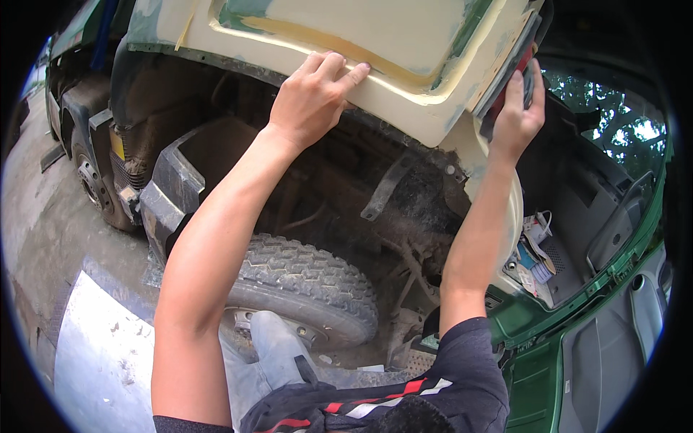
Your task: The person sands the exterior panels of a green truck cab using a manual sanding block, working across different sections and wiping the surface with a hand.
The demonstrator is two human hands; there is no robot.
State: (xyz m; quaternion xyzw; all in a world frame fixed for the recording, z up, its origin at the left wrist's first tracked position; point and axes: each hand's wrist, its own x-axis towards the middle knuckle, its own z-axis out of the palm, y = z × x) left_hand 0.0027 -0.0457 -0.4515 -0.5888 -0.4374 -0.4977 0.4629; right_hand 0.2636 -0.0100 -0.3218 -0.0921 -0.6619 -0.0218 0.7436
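Concrete ground (43, 216) is spreading along the left side. A cream body panel (361, 36) with green patches and a tan smear is filling the top of the view, its lower edge running down toward a corner on the right. A green door (538, 390) with a grey inner lining is standing open at the lower right. A big tire (310, 285) with chunky tread is sitting in the dark wheel well below the panel. A pale sheet (105, 353) is lying on the ground at the lower left, and a dark bumper piece (170, 191) is jutting out left of the tire. A smaller-looking wheel (94, 177) is standing farther off. Some papers and small items (534, 260) are lying in the cab, near its green sill.

The left hand (310, 94) is resting on the panel's lower edge, fingers slightly bent and partly spread, the index finger pointing right. The right hand (516, 112) is gripping a red and grey block (499, 102) with curled fingers. That block is lying along the panel's right edge, just above the lower right corner.
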